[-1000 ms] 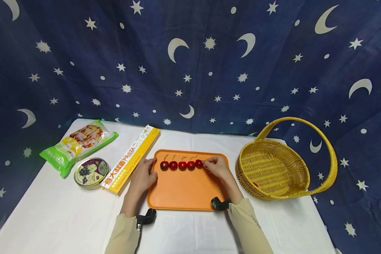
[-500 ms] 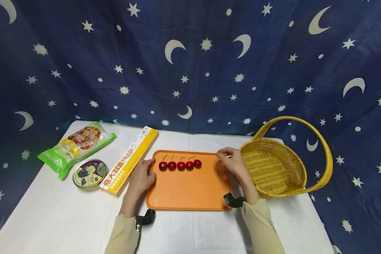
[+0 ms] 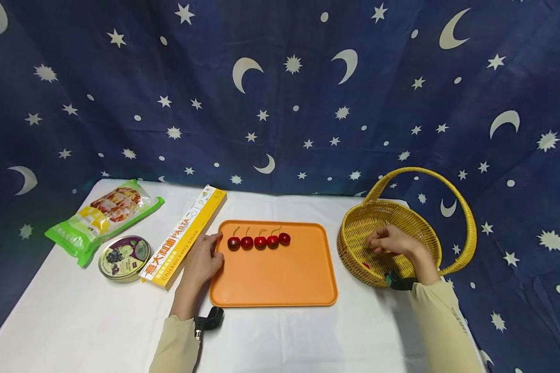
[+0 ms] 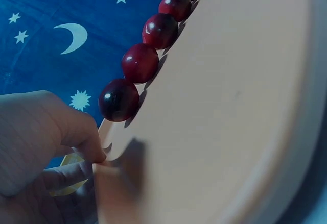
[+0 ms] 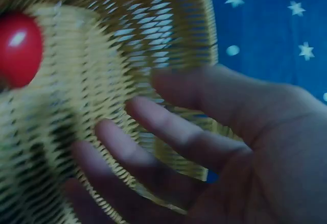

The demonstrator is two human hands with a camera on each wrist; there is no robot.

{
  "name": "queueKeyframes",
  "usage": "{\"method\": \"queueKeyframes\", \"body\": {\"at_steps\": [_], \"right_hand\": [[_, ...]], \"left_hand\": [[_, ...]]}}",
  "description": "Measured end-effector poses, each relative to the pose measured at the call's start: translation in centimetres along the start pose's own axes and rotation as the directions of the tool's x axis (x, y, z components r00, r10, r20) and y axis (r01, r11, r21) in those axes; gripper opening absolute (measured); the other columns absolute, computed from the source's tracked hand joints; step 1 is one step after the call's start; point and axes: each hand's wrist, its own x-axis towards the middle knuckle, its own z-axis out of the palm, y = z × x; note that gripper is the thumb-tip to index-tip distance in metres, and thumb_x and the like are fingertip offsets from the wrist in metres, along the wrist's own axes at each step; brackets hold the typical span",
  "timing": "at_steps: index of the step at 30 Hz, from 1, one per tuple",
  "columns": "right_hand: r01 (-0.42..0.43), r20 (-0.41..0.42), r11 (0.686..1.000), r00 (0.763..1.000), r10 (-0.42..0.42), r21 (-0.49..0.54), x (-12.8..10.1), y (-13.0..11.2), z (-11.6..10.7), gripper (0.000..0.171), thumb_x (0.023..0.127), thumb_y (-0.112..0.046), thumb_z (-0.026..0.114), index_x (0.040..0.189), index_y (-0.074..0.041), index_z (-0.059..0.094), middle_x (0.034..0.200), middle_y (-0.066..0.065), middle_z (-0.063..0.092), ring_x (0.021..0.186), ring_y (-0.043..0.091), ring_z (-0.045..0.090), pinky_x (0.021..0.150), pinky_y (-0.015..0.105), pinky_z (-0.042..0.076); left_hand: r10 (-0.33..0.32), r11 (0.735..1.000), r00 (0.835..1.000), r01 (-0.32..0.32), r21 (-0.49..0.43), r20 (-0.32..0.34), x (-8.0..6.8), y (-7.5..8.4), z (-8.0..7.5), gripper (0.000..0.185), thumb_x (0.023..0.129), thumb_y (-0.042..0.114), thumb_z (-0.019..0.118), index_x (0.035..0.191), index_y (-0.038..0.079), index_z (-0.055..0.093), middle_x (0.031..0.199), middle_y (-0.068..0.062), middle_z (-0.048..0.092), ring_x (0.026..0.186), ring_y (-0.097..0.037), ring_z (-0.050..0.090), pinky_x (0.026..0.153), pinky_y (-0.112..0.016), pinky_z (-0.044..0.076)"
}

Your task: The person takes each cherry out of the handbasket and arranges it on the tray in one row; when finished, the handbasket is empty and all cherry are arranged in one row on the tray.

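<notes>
On the orange tray (image 3: 275, 280) lies a row of several dark red cherries (image 3: 260, 243), most with stems pointing to the back. My left hand (image 3: 204, 261) holds the tray's left rim near its far corner, a bent digit at the edge and other fingers outside it in the left wrist view. Over the inside of the yellow wicker basket (image 3: 352, 264) is my right hand (image 3: 393, 242). Its fingers (image 5: 168, 127) are loosely curved with nothing between them. A glossy red cherry (image 5: 19, 50) lies in the basket, left of these fingers in the right wrist view.
Left of the tray lies a long pasta box (image 3: 186, 235), close to my left hand. Beside it are a round tin (image 3: 125, 258) and a green food bag (image 3: 104, 215). The basket's tall handle (image 3: 468, 228) arches up at its back and right. A starry curtain (image 3: 280, 103) stands behind.
My right hand has left the rightmost cherry and moved right, across the tray's edge, into the basket. My left hand stays at the tray's rim. The view has turned slightly right.
</notes>
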Motion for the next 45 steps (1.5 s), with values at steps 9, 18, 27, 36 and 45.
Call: {"method": "queueKeyframes", "body": {"at_steps": [9,18,27,36,45], "right_hand": [[-0.089,0.245,0.996,0.965,0.094,-0.032,0.2,1.0,0.4,0.031,0.092,-0.01,0.062,0.117,0.009,0.063,0.094,0.012,0.07,0.071,0.022,0.066,0.06,0.034,0.054],[-0.197,0.29,0.977,0.934,0.211,-0.079,1.1,1.1,0.2,0.027,0.089,-0.015,0.068,0.112,0.0,0.07,0.086,0.006,0.072,0.071,0.018,0.07,0.054,0.023,0.048],[-0.158,0.421,0.986,0.893,0.162,-0.044,1.5,0.9,0.0,0.015,0.083,-0.011,0.069,0.097,-0.008,0.073,0.08,0.0,0.071,0.068,0.011,0.068,0.056,0.02,0.048],[-0.157,0.37,0.988,0.918,0.141,0.013,1.7,0.5,0.3,0.019,0.083,-0.001,0.068,0.101,0.006,0.067,0.08,0.006,0.068,0.067,0.015,0.067,0.06,0.025,0.054],[0.169,0.098,0.962,0.976,-0.193,0.213,1.3,-1.7,-0.8,0.038,0.091,-0.001,0.064,0.119,0.022,0.055,0.101,0.014,0.07,0.088,0.019,0.069,0.079,0.04,0.056]], "left_hand": [[-0.008,1.0,1.0,0.008,0.001,0.006,-0.2,-0.3,0.0,0.055,0.08,0.003,0.058,0.135,-0.001,0.057,0.114,-0.019,0.054,0.094,-0.031,0.049,0.079,-0.041,0.038],[0.009,1.0,1.0,-0.009,-0.016,0.005,-0.2,-0.2,0.2,0.054,0.08,0.002,0.059,0.134,-0.001,0.058,0.115,-0.018,0.054,0.093,-0.03,0.05,0.08,-0.042,0.039],[0.014,1.0,1.0,-0.014,-0.011,-0.003,-0.2,0.1,0.1,0.054,0.08,0.003,0.059,0.133,-0.001,0.059,0.112,-0.017,0.055,0.093,-0.029,0.051,0.079,-0.04,0.039],[0.008,1.0,1.0,-0.008,-0.006,0.002,-0.1,0.3,0.1,0.054,0.08,0.004,0.06,0.134,0.0,0.058,0.113,-0.016,0.054,0.093,-0.029,0.05,0.079,-0.04,0.039],[0.009,1.0,1.0,-0.009,-0.001,-0.005,-0.1,0.1,-0.2,0.054,0.08,0.003,0.06,0.134,-0.002,0.058,0.114,-0.018,0.055,0.095,-0.03,0.051,0.08,-0.04,0.04]]}}
